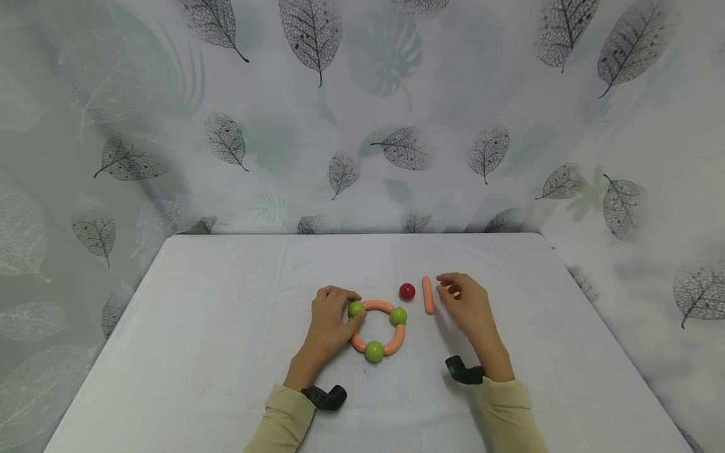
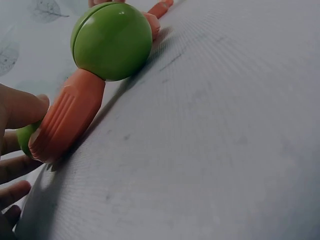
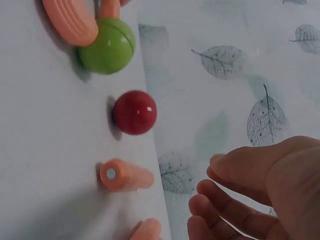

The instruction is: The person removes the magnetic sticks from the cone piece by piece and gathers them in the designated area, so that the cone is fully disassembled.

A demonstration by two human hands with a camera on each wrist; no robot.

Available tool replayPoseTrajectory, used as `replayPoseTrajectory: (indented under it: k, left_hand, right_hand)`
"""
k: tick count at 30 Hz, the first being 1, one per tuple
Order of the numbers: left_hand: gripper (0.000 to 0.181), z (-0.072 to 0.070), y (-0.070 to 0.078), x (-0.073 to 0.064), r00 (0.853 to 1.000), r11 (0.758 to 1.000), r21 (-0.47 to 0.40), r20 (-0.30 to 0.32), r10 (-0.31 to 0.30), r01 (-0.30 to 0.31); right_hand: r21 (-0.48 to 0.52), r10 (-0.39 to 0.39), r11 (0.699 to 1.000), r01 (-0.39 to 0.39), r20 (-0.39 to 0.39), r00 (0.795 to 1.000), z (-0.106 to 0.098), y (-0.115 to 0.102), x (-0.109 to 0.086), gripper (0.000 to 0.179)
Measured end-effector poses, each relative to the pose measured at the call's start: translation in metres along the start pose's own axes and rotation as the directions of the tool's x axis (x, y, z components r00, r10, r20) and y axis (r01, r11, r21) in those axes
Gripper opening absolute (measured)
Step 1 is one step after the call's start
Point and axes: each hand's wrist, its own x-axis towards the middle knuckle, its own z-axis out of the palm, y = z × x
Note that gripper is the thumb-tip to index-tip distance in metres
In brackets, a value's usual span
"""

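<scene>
A ring lies on the white table, made of orange curved sticks (image 1: 394, 340) joined by green balls (image 1: 374, 352). At its upper left, my left hand (image 1: 328, 319) holds one green ball (image 1: 356, 308) between thumb and fingers. In the left wrist view, the thumb lies over that ball, which is partly hidden, and an orange curved piece (image 2: 70, 115) leads to another green ball. My right hand (image 1: 467, 308) hovers with loosely bent fingers just right of a straight orange stick (image 1: 428, 294), holding nothing. The stick has a silvery disc on its end in the right wrist view.
A red ball (image 1: 406, 291) sits between the ring and the straight stick. The white tabletop (image 1: 226, 327) ends at a leaf-patterned curtain (image 1: 272, 138) behind and at both sides. Black wrist devices (image 1: 466, 371) sit at both cuffs.
</scene>
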Motion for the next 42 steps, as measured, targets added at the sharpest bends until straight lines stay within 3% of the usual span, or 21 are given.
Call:
replayPoseTrajectory:
  k: [8,20,28,35,42]
  left_hand:
    - [0.025,0.000,0.001,0.001,1.000,1.000,0.012,-0.001,-0.026,0.026]
    - [0.022,-0.004,0.004,0.000,0.999,0.999,-0.035,0.038,0.024,-0.023]
    - [0.023,-0.003,0.004,0.000,0.997,0.998,-0.047,0.075,0.035,-0.032]
    - [0.024,-0.001,0.001,-0.001,0.995,0.999,-0.045,0.091,0.028,-0.024]
    - [0.025,0.000,0.001,-0.001,0.997,0.999,-0.008,0.072,0.039,-0.039]
  right_hand:
    - [0.020,-0.110,0.994,0.109,0.094,0.989,0.021,-0.018,-0.005,0.024]
    - [0.002,-0.226,0.973,0.229,0.170,0.959,0.051,-0.036,-0.016,0.021]
    - [-0.082,-0.319,0.939,0.334,0.159,0.934,0.069,-0.035,-0.022,0.018]
    - [-0.075,-0.273,0.953,0.295,0.218,0.937,0.079,-0.030,-0.024,0.023]
    - [-0.073,-0.300,0.944,0.321,0.209,0.931,0.083,-0.030,-0.025,0.026]
